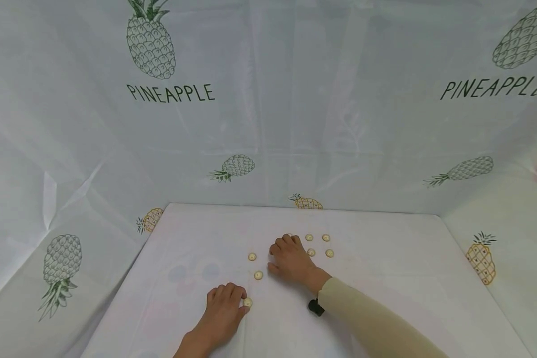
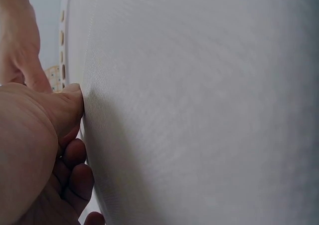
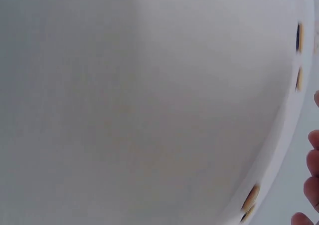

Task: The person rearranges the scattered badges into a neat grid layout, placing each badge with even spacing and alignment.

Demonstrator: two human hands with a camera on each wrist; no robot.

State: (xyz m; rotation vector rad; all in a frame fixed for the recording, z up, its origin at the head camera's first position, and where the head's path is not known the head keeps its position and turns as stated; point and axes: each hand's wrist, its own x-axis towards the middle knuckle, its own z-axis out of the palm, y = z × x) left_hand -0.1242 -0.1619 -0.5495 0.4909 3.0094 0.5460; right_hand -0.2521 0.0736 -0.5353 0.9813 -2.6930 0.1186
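Observation:
Near the front of the table, my left hand (image 1: 224, 311) pinches a small round cream disc (image 1: 247, 302) between thumb and forefinger. In the left wrist view the thumb (image 2: 67, 103) comes down at the cloth, and the disc is hidden there. My right hand (image 1: 292, 259) hovers farther back over the table, its fingers loosely bent and no object visible in them. Just past its fingertips another disc (image 1: 289, 234) is mostly covered. The right wrist view catches only its fingertips (image 3: 313, 162), at the right edge.
Two discs lie between the hands, a far one (image 1: 252, 256) and a nearer one (image 1: 258, 275). Several more, among them one disc (image 1: 329, 253), sit right of my right hand. A black object (image 1: 315, 307) shows under the right sleeve. Pineapple-printed sheeting (image 1: 295, 124) surrounds the white-covered table (image 1: 407, 298).

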